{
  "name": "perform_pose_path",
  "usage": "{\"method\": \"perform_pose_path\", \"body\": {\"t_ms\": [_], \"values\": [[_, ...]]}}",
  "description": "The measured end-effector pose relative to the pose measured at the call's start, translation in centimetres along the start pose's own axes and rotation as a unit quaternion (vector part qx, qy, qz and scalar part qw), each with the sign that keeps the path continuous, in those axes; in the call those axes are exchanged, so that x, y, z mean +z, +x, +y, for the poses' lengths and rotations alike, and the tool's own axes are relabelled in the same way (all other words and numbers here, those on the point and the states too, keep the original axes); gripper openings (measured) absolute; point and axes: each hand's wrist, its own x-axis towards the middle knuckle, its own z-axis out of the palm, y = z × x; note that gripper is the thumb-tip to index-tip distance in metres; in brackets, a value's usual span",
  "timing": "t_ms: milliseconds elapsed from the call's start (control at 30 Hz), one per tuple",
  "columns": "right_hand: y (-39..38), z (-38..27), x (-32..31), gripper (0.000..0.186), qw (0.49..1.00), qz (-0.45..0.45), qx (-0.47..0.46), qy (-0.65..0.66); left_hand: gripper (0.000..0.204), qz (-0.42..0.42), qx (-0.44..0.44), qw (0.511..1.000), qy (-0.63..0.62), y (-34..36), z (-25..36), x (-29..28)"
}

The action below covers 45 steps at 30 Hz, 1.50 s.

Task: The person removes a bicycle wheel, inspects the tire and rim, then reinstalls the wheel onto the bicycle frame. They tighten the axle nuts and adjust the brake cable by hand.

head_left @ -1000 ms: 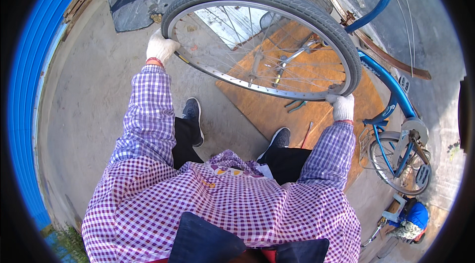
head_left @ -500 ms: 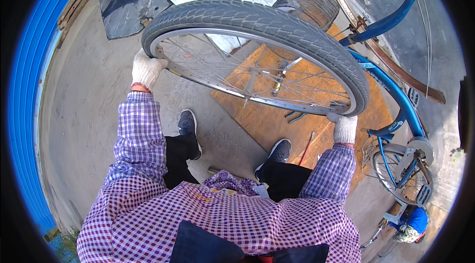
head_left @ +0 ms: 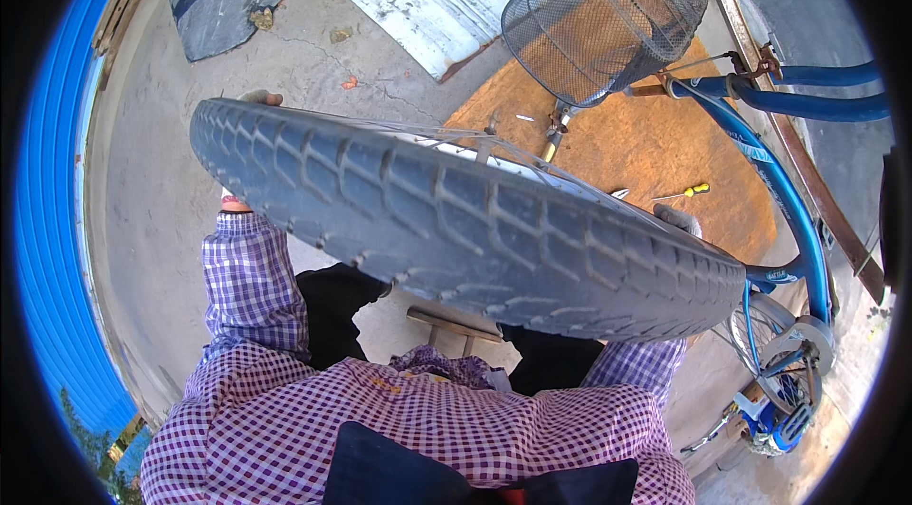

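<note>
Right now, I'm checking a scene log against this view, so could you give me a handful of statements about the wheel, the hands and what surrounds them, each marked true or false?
1. The bicycle wheel turns its tread toward the camera. True.
2. The wheel lies flat on the ground. False: it is held up between the left hand and the right hand, both partly hidden by the tyre.
3. A yellow-handled screwdriver lies on the brown board. True.
4. The blue bicycle frame is on the person's left. False: it is on the right.
5. The basket has solid walls. False: they are see-through mesh.
</note>
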Motion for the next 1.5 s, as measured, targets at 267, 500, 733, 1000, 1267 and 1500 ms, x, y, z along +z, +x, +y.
{"method": "perform_pose_path", "body": {"t_ms": [267, 500, 733, 1000, 1267, 1500], "values": [[5.0, 5.3, -3.4, 0.011, 0.909, -0.111, 0.188, 0.355, 0.059, 0.107, -0.003, 0.964, 0.243, 1.7, 2.0, 4.1], [7.0, 9.2, -4.7, 0.023, 0.859, -0.211, 0.200, 0.421, 0.049, 0.127, -0.065, 0.986, 0.089, 4.6, -0.5, 1.9], [5.0, 11.0, -1.7, 0.027, 0.878, -0.046, 0.217, 0.425, 0.050, 0.089, 0.076, 0.975, 0.187, 2.3, 1.0, 5.4], [-0.4, 10.1, 2.4, 0.030, 0.958, 0.151, 0.003, 0.242, 0.051, 0.105, -0.008, 0.988, 0.117, 1.3, 0.3, 7.4], [-15.9, -9.6, -11.6, 0.034, 0.972, 0.109, -0.155, 0.138, 0.042, 0.041, 0.046, 0.997, 0.045, -10.5, 28.3, 7.1], [-50.2, -49.8, -35.1, 0.024, 0.971, 0.130, -0.183, 0.077, 0.039, -0.033, 0.122, 0.979, -0.161, -31.1, 74.4, 3.1]]}}
